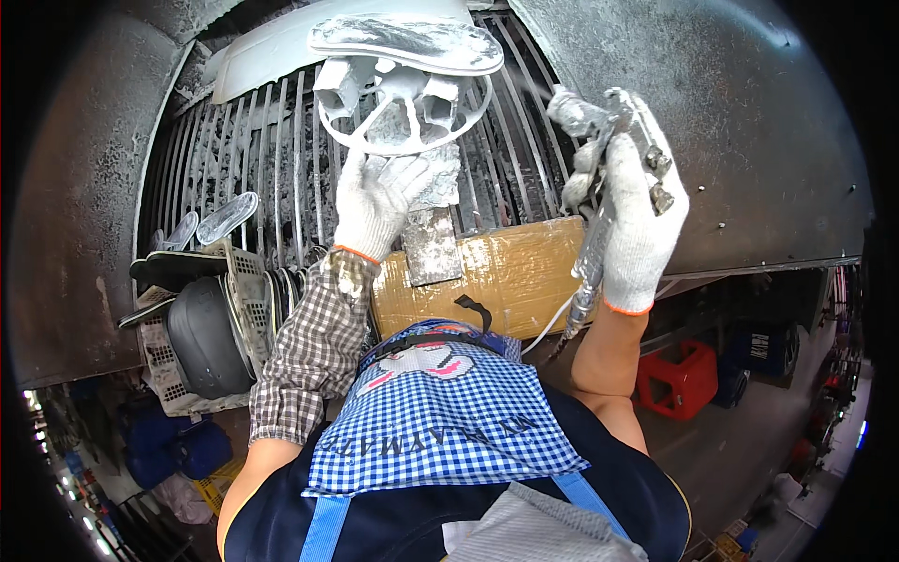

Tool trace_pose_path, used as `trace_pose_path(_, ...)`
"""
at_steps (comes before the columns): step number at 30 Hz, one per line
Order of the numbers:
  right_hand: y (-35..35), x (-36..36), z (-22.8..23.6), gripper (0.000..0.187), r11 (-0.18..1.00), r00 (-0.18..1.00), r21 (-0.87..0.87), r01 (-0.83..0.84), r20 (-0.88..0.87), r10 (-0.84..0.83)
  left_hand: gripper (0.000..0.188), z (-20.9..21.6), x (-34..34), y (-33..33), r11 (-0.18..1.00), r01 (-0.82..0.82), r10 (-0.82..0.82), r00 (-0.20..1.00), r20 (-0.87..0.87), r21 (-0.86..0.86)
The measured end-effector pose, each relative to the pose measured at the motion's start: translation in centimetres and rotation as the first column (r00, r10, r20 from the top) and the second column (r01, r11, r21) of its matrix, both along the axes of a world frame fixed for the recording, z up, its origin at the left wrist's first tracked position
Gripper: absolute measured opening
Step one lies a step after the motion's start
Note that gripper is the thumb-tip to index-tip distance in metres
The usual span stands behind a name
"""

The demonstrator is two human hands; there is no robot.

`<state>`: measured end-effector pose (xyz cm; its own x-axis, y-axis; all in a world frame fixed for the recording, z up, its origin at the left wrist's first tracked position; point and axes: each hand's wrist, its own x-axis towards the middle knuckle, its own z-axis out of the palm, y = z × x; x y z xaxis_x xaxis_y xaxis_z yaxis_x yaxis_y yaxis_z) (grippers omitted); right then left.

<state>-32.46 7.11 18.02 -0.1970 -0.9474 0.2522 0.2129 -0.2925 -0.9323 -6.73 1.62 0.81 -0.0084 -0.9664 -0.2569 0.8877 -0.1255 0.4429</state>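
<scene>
My right hand (642, 220), in a white knit glove, is wrapped round a spray gun (613, 140) caked with pale coating. Faint mist shows between its nozzle and a shoe sole (405, 45) smeared with white, which lies across the top of a coated stand. Below the sole is the stand's white wheel (393, 150), with a round rim and spokes. My left hand (376, 201), also gloved, is at the near side of that rim. Its fingers are stretched out and spread, with the fingertips touching or very close to the rim.
Metal bars form a grating (281, 169) under the stand, between dark booth walls. A taped cardboard piece (515, 272) lines the near edge. Left of me, a plastic crate (245, 290) holds several dark soles, with coated soles (228, 217) beyond. A red stool (678, 379) stands at right.
</scene>
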Motion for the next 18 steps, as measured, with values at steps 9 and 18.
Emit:
trace_pose_path(9, 0.2, -1.5, 0.0, 0.044, 1.000, 1.000, -0.018, -0.003, 0.024, 0.003, 0.080, 0.0, 2.1, -0.7, 0.999, -0.003, 0.002, 0.999, -0.035, -0.033)
trace_pose_path(18, 0.3, -2.0, -1.3, 0.042, 0.998, 0.999, 0.054, 0.022, -0.027, -0.021, 0.085, -0.6, 4.9, -1.0, 0.997, -0.032, 0.033, 0.999, 0.010, -0.069)
